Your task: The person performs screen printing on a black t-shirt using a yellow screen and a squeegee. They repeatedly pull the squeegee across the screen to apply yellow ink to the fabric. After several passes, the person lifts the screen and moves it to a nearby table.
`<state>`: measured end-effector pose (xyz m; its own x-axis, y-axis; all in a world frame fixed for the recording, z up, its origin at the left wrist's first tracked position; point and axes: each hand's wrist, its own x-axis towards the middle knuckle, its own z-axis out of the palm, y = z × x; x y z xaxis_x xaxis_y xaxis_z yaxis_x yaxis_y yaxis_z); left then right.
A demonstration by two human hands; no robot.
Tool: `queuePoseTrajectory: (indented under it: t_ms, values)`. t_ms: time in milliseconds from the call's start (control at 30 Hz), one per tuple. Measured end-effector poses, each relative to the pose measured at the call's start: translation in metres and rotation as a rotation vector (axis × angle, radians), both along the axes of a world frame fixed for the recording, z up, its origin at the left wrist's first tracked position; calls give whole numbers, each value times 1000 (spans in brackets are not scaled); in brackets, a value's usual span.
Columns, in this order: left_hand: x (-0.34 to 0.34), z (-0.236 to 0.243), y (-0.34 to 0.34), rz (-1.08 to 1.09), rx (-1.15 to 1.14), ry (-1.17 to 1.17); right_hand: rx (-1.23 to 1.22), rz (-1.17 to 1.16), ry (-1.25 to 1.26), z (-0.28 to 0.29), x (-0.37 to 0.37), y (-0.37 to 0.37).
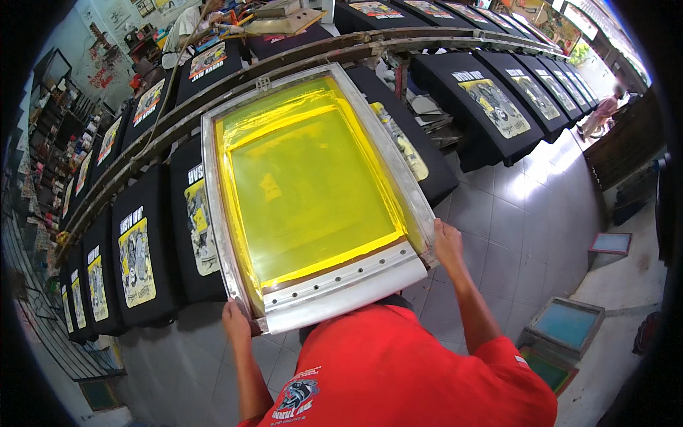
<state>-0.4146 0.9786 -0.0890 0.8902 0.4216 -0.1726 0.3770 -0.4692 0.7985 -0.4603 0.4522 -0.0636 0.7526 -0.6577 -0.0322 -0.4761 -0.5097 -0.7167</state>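
A large silk-screen printing frame [324,192] with taped yellow mesh is held in front of me, tilted over the row of shirts. My left hand [236,320] grips its near left corner, fingers closed on the edge. At the near right corner, my right hand [448,243] is closed around the rim. Along the frame's near end lies a wide pale bar [348,281] with a row of dark bolts, which looks like a squeegee. The frame partly covers black T-shirts with yellow prints, one T-shirt [201,228] to its left and another T-shirt [400,135] to its right.
More printed black T-shirts [136,249] lie on boards along a long rail [156,135], on both sides of it. Other screens [565,322] lean low at the right. A person [606,110] is at the far right. Grey tiles [491,235] cover the floor.
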Motion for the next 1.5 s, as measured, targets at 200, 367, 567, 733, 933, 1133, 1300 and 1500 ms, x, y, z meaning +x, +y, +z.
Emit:
queuePoseTrajectory:
  t_ms: [200,367,567,733,933,1133,1300,1500]
  values:
    - [4,0,-117,99,-59,-47,35,22,16,-8,11,-117]
    - [7,15,-176,100,-45,-20,71,35,67,0,24,-168]
    - [18,28,-207,85,-49,12,83,17,92,-7,36,-190]
    - [31,-4,-195,-33,117,-1,126,16,59,-19,40,-202]
    - [28,11,-216,-9,137,-59,27,14,96,-29,43,-207]
    - [28,-2,-217,-32,141,-2,24,10,79,-20,42,-209]
    - [29,-3,-221,-54,103,14,69,-16,46,-21,41,-208]
    - [28,0,-229,-67,143,35,46,-33,57,-41,40,-221]
